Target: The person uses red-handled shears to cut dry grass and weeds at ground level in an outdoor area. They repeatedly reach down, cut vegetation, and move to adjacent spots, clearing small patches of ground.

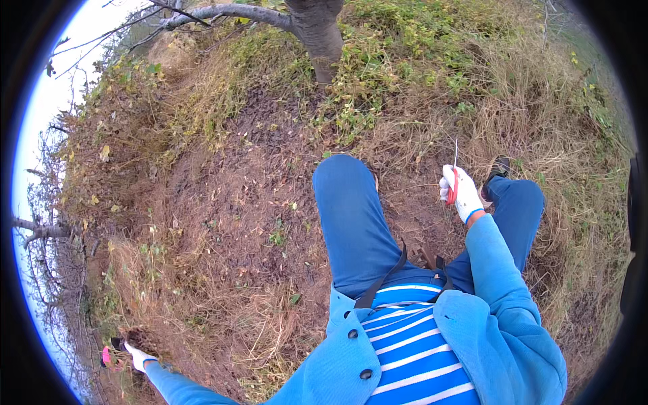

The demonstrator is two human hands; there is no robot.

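Note:
My right hand [461,190], in a white knit glove with a blue cuff edge, is closed around the red handle of what looks like a pair of scissors [453,187]. Their thin metal blade points away from me, above dry grass and soil. Far out to the left, my left hand [137,357] wears a matching white glove. Its fingertips reach a small dark object [118,345], beside a bright pink item [106,356]. Both are too small and distorted to name, and whether the hand grips anything is unclear.
A tree trunk [321,43] rises ahead, with a bare branch [238,11] reaching left. Low green plants [359,96] and dry grass [521,96] surround bare soil [243,192]. My bent knees [344,187] are spread before me. Twiggy shrubs [106,147] stand left.

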